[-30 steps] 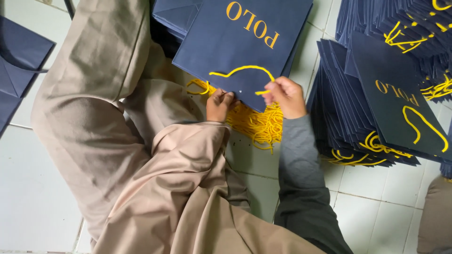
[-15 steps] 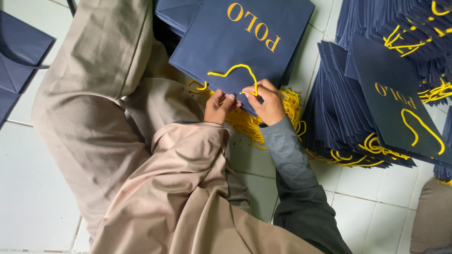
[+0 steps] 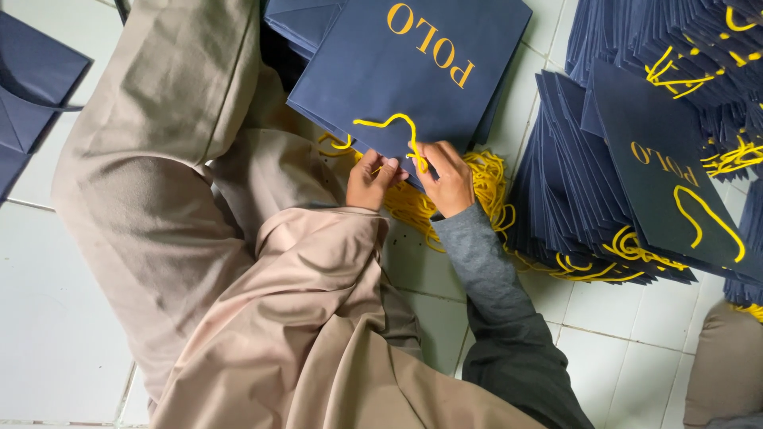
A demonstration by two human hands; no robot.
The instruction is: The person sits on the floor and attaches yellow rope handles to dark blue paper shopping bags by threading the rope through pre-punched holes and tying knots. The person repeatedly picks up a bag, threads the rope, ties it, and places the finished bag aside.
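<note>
A flat navy paper bag [image 3: 413,71] with gold lettering lies on the floor in front of my legs. My left hand [image 3: 370,179] pinches its near edge. My right hand [image 3: 447,179] grips the same edge beside it, fingers on a yellow cord handle [image 3: 391,123] that loops up over the bag's face. A heap of loose yellow cords [image 3: 477,187] lies under and behind my hands. My beige trouser legs [image 3: 183,199] fill the left and middle of the view.
Tall fanned stacks of finished navy bags [image 3: 604,175] with yellow handles stand at the right and top right. More flat navy bags [image 3: 32,87] lie at the far left. White floor tiles [image 3: 604,334] show lower right and left. A beige shape [image 3: 727,365] sits at the right edge.
My right hand has slid left along the bag's edge, closer to my left hand. The yellow cord loop now stands higher on the bag's face.
</note>
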